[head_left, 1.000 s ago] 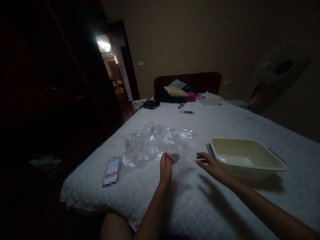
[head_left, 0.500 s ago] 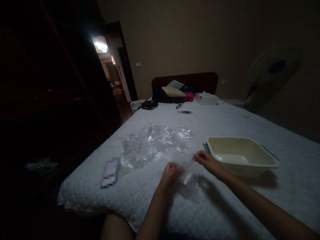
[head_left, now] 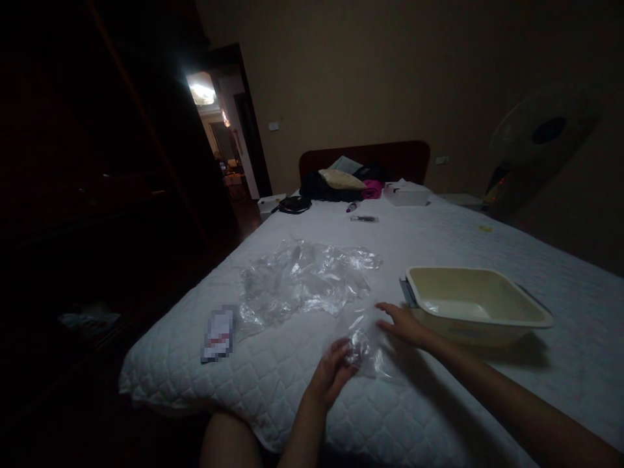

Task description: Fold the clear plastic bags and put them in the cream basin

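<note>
A clear plastic bag [head_left: 363, 341] lies crumpled on the white quilted bed between my hands. My left hand [head_left: 333, 374] is at its near left edge, with fingers loosely curved and thumb apart, touching the plastic. Over the bag's right side is my right hand [head_left: 402, 324], its thumb and fingers spread with nothing gripped between them. Just beyond lies a wide heap of clear plastic bags [head_left: 302, 276]. To the right of my right hand stands a cream plastic basin [head_left: 487, 335] with grey handles; the inside that shows holds nothing.
A blurred-out packet [head_left: 219, 335] lies left of the heap. Farther up the bed are a small packaged item [head_left: 364, 219], a purple-capped tube [head_left: 351, 207], a black bag [head_left: 294, 205], a white box [head_left: 407, 194] and piled clothes. A fan [head_left: 546, 133] stands at right.
Both hands have loosened from the plastic bag, which has settled flatter on the bed. My left hand is slightly lower, and the fingers of my right hand have spread. The view has shifted slightly.
</note>
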Available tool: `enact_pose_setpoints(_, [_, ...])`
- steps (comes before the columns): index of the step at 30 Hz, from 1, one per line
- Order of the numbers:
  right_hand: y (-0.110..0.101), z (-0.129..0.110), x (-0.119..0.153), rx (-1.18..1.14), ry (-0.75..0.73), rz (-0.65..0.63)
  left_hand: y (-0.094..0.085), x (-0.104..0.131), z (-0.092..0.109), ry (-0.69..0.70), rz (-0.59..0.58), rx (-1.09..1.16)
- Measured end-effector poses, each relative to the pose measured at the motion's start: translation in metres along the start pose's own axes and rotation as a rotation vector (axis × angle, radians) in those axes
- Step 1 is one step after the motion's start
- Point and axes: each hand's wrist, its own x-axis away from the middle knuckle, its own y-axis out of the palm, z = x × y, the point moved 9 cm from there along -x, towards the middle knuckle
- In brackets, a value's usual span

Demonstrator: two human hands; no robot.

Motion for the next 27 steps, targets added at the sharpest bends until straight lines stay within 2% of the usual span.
enact_pose_setpoints(3, [-0.007,0.011,0.013,0.007,0.031,0.094,0.001,-0.003,-0.002,-0.006,0.031,0.045])
enact_pose_setpoints(5, [-0.006,0.016,0.023,-0.014,0.053,0.085,0.0,-0.003,-0.005,-0.025,0.064,0.041])
enact_pose_setpoints(9, [0.02,0.018,0.038,0.04,0.089,-0.062,-0.006,0.0,-0.015,-0.099,0.127,0.057])
enact_pose_setpoints(13, [0.056,0.024,0.054,0.405,0.105,-0.214,-0.008,-0.002,-0.022,-0.117,0.064,0.175])
enact_pose_setpoints(15, [0.065,0.029,0.062,0.522,0.098,-0.242,-0.017,-0.003,-0.021,-0.085,0.087,0.214])
enact_pose_setpoints(18, [0.067,0.033,0.069,0.541,0.061,-0.262,-0.036,0.0,-0.01,0.055,0.212,0.209])
enact_pose_setpoints(21, [0.065,0.027,0.069,0.536,-0.01,-0.311,-0.047,0.006,0.013,0.222,0.335,0.033])
enact_pose_setpoints(23, [0.064,0.016,0.066,0.54,-0.079,-0.341,-0.044,0.01,0.034,0.335,0.386,-0.211])
enact_pose_setpoints(25, [0.063,0.004,0.063,0.538,-0.14,-0.36,-0.031,0.01,0.052,0.408,0.353,-0.469])
enact_pose_setpoints(27, [0.062,-0.004,0.062,0.518,-0.171,-0.367,-0.015,0.005,0.061,0.448,0.246,-0.671])
